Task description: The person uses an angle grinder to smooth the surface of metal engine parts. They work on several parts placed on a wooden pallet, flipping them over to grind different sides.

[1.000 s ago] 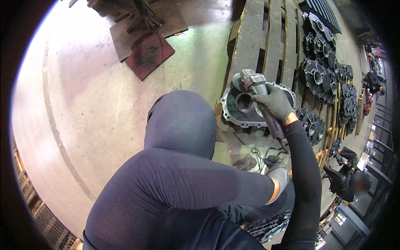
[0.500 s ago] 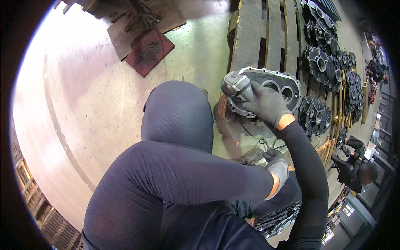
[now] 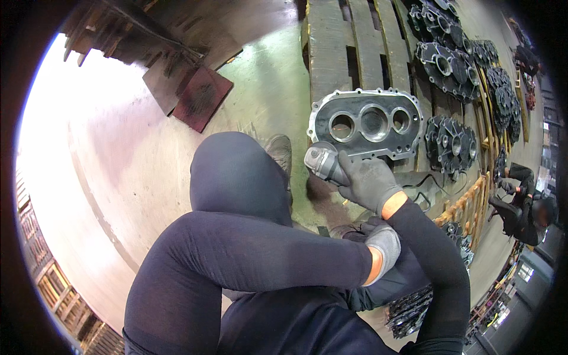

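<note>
Moved since the earlier frame: grinder carried down and left, off the middle of the housing to its lower left corner; view tilted so that the housing sits higher and whole in sight.

Right hand, gloved in grey, closed round the grinder body, head pointing left and up, disc end at the housing's near rim, probably to reach the flange edge rather than the face. Contact between disc and metal too small to tell.

Left hand, also gloved, crossed under the right forearm and resting against the right sleeve near the wrist, seemingly as a brace against the tool's kick. Curled loosely, holding nothing visible.

Housing lying flat, bores upward, on the near end of a pallet, at a height reachable from a crouch. Bent knee raised between the arms, shoe planted on the floor beside the pallet. Cable trailing right of the right hand, clear of the disc.

More housings laid out in rows further along the pallets. Another person crouched at the right edge, well apart.
</note>
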A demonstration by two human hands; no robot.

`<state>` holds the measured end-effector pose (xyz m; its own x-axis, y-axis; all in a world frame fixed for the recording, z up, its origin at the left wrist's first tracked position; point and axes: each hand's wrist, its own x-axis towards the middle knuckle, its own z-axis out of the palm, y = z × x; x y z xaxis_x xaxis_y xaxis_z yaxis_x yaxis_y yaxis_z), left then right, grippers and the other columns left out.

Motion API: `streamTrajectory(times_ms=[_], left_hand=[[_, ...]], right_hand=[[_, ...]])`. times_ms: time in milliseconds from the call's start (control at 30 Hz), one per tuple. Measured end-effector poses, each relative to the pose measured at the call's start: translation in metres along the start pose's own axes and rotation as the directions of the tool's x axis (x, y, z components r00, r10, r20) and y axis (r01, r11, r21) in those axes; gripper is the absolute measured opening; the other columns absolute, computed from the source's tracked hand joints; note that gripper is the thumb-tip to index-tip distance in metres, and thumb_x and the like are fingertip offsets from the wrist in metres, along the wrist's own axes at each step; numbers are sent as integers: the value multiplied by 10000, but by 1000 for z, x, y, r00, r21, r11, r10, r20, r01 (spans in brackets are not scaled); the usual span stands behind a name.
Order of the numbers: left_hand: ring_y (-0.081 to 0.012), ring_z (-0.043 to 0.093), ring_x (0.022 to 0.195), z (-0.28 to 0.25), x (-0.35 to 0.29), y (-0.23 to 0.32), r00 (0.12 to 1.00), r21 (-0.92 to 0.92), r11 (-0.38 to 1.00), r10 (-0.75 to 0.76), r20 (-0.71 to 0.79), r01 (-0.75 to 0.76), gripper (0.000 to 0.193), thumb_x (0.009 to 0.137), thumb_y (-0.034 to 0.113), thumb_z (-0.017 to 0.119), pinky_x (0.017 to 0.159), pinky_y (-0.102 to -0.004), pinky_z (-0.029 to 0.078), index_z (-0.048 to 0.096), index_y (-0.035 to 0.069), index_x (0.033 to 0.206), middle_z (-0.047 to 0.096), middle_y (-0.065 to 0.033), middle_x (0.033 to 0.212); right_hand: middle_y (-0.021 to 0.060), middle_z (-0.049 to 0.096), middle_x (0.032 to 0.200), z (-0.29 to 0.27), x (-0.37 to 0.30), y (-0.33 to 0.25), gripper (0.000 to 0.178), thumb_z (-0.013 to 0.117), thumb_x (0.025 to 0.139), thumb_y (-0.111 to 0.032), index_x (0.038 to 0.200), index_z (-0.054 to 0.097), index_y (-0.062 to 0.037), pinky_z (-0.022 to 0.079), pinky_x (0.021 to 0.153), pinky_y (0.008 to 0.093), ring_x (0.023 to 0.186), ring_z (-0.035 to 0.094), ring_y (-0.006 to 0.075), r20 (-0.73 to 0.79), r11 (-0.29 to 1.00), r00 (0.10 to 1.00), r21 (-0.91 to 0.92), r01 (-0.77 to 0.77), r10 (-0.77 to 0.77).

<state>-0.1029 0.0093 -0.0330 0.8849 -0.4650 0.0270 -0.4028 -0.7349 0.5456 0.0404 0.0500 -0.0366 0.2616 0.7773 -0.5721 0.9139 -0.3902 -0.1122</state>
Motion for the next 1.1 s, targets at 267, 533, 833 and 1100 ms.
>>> streamTrajectory(times_ms=[267, 533, 833, 1100], left_hand=[[-368, 771, 909, -49, 1, -7, 761, 19, 963, 201, 617, -270, 298, 920, 241, 722, 715, -625, 542, 871, 84, 1125, 818, -128, 990], [-349, 756, 997, -34, 16, 4, 720, 213, 911, 119, 683, -353, 312, 880, 237, 764, 772, -606, 530, 876, 135, 1154, 817, -92, 1105], [-309, 741, 1153, -20, 60, 10, 475, 60, 937, 118, 872, -343, 343, 934, 276, 779, 858, -544, 535, 848, 215, 1265, 804, -41, 1261], [-366, 766, 930, 17, 55, 9, 622, 88, 926, 173, 763, -366, 279, 923, 242, 739, 724, -634, 526, 873, 128, 1139, 816, -91, 1014]], right_hand=[[171, 756, 1076, 25, -39, 17, 881, 886, 829, -391, 1516, 497, -1, 590, 807, 444, 930, 770, 334, -36, 1000, 999, 1, -18, 18], [105, 687, 1035, 69, -83, 64, 968, 868, 818, -434, 1600, 465, -31, 542, 775, 439, 885, 707, 289, -154, 998, 987, -13, -55, 52], [90, 670, 1025, 97, -111, 107, 973, 848, 837, -430, 1640, 441, -60, 511, 785, 418, 910, 686, 260, -166, 997, 985, -42, -64, 56], [81, 665, 1034, 127, -142, 148, 903, 833, 853, -411, 1614, 471, -83, 505, 798, 415, 900, 676, 249, -200, 990, 973, -52, -128, 116]])
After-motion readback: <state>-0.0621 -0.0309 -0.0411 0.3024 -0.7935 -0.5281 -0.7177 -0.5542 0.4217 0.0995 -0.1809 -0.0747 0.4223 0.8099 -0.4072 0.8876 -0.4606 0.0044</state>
